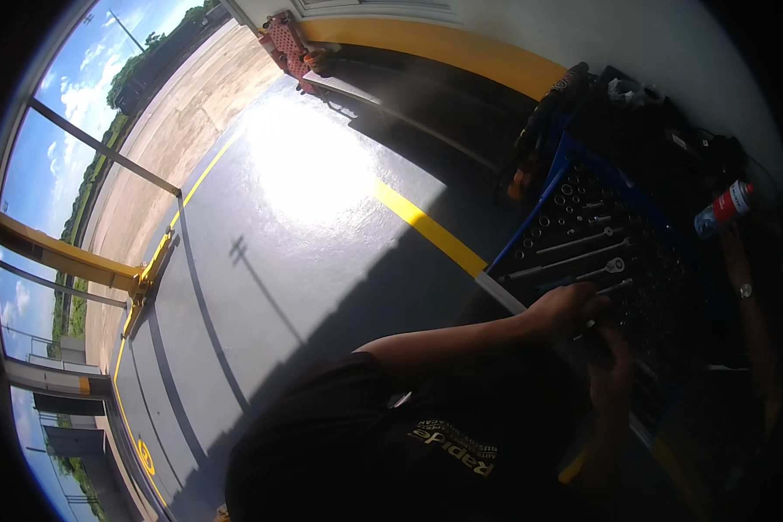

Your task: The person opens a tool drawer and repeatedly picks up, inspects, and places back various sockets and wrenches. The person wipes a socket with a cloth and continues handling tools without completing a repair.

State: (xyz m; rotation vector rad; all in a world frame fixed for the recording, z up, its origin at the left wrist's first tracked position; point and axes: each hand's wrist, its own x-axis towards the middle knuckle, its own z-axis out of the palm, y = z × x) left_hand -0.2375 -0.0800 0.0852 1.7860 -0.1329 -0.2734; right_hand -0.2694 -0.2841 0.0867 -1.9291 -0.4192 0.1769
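My left hand (570, 309) is closed, fingers curled, over the near edge of a dark tool tray (531, 235) with a blue rim. Just below it and very close, my right hand (613, 352) is closed too. A small shiny piece shows between them, but shadow hides what each hand holds. Beyond my left hand lie a ratchet (615, 265), a long wrench (574, 246) and several round sockets (566, 190), set in rows in the tray. A slim teal piece (555, 284) sits beside my left fingers.
Another person's forearm (739, 270) with a watch is at far right, near a red-topped can (724, 209). Dark equipment (548, 113) stands by the wall. A yellow floor line (431, 230) runs toward the tray. A yellow post (70, 252) stands left, a red perforated stand (285, 48) far off.
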